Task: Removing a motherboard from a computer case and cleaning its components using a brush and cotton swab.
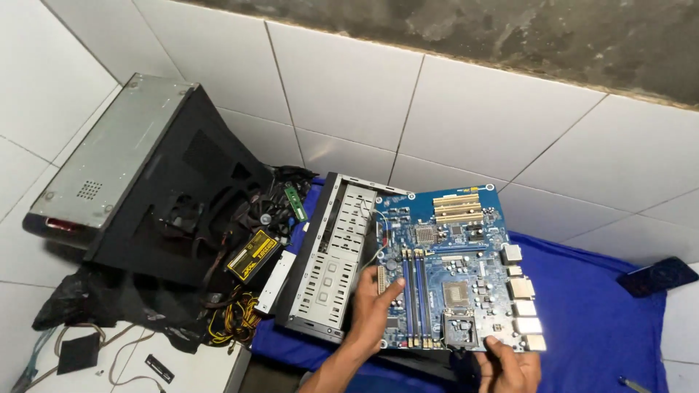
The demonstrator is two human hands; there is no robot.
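Note:
A blue computer motherboard (pixel 459 269) with yellow slots at its far end is held tilted above a blue cloth. My left hand (pixel 373 309) grips its left edge, thumb on the board near the memory slots. My right hand (pixel 507 365) holds the near edge by the metal port blocks. Just left of the board stands a grey perforated metal drive cage (pixel 331 255), touching my left hand's side.
A black open computer case (pixel 156 193) with a grey side panel leans at the left, with a power supply (pixel 253 256) and yellow cables (pixel 233 320) beside it. A dark phone (pixel 659 276) lies at the right. The blue cloth (pixel 590 313) covers the white tiles.

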